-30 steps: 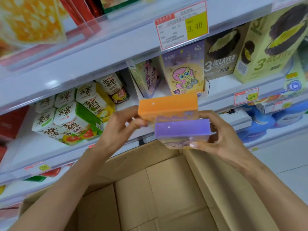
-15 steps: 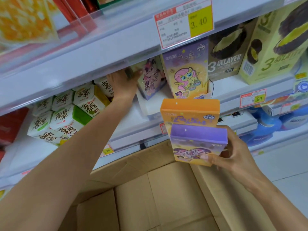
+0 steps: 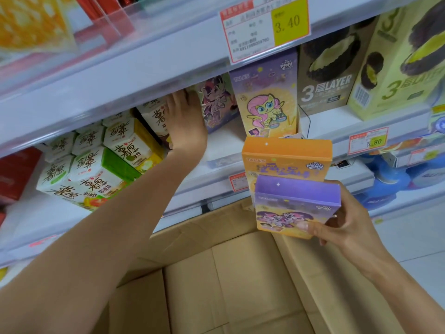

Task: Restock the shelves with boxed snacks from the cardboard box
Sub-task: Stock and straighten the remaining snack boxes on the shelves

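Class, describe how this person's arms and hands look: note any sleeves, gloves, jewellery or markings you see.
The left arm and right arm are bare to the frame's edge; no sleeves show. The left hand and right hand wear no gloves, and neither wrist carries a watch or bracelet. No markings are visible.

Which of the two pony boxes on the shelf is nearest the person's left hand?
The dark purple box, right beside the left hand; the lighter box with the pink-maned pony stands farther right.
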`<state>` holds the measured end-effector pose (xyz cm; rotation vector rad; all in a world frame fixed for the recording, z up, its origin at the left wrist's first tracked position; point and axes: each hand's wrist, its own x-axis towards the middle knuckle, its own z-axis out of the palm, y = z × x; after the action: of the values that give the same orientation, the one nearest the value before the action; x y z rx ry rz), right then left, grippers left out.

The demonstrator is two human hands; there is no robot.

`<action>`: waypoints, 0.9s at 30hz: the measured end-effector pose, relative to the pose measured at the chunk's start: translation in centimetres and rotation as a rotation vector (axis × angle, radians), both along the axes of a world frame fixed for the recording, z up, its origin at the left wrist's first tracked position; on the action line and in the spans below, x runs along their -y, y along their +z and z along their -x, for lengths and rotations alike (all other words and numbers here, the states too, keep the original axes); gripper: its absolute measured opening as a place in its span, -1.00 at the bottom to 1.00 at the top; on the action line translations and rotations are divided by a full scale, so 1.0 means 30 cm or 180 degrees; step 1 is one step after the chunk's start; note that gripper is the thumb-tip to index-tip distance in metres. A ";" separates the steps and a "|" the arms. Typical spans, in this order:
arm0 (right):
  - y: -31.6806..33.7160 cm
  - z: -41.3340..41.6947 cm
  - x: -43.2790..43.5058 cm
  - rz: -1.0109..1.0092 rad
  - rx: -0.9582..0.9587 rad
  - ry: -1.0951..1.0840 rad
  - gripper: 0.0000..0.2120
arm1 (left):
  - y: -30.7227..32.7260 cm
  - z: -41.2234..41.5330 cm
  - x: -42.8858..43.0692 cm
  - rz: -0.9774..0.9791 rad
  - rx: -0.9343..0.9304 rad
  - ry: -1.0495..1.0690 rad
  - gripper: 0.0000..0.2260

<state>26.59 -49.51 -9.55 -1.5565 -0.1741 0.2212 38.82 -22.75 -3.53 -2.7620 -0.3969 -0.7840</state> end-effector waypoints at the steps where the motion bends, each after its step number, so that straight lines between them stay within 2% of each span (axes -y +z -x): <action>1: 0.001 0.001 0.001 -0.0021 -0.0015 -0.0007 -0.35 | -0.020 0.014 -0.004 -0.0202 -0.0205 -0.0018 -0.72; 3: 0.004 0.002 0.002 -0.0043 -0.0045 0.0002 -0.35 | -0.055 0.046 -0.014 -0.0480 -0.0532 -0.0227 -0.77; 5: 0.007 0.005 0.000 -0.0051 -0.0083 0.0000 -0.41 | -0.075 0.062 -0.005 -0.0270 -0.1133 -0.0187 -0.76; 6: 0.009 0.005 0.000 -0.0052 -0.0100 -0.0022 -0.44 | -0.079 0.061 -0.001 -0.0253 -0.1242 -0.0196 -0.75; 8: 0.012 0.005 -0.003 -0.0037 -0.0105 -0.0047 -0.44 | -0.055 0.052 0.014 -0.0337 -0.1238 -0.0119 -0.73; 11: 0.018 0.002 -0.013 -0.0001 -0.0073 -0.0054 -0.35 | -0.054 0.021 0.024 0.0052 -0.1157 0.0024 -0.73; 14: 0.021 0.002 -0.016 -0.0005 -0.0072 -0.0046 -0.37 | -0.028 0.011 0.056 0.0310 -0.0817 0.0003 -0.67; 15: 0.020 0.001 -0.019 -0.0008 -0.0069 -0.0046 -0.37 | -0.031 0.002 0.066 0.0413 -0.0858 -0.0025 -0.64; 17: 0.019 0.001 -0.024 -0.0024 -0.0080 -0.0063 -0.40 | -0.032 0.002 0.084 0.0496 -0.1343 0.0051 -0.59; 20: 0.021 0.003 -0.027 -0.0051 -0.0106 -0.0073 -0.47 | -0.037 0.002 0.082 0.0371 -0.1369 -0.0073 -0.55; 27: 0.026 0.006 -0.036 -0.0034 -0.0114 -0.0106 -0.46 | -0.008 0.020 0.092 0.0541 -0.1570 -0.0083 -0.54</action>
<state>26.42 -48.44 -8.78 -1.5426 -0.1212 0.2214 38.22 -25.52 -3.77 -2.9871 -0.3381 -0.0571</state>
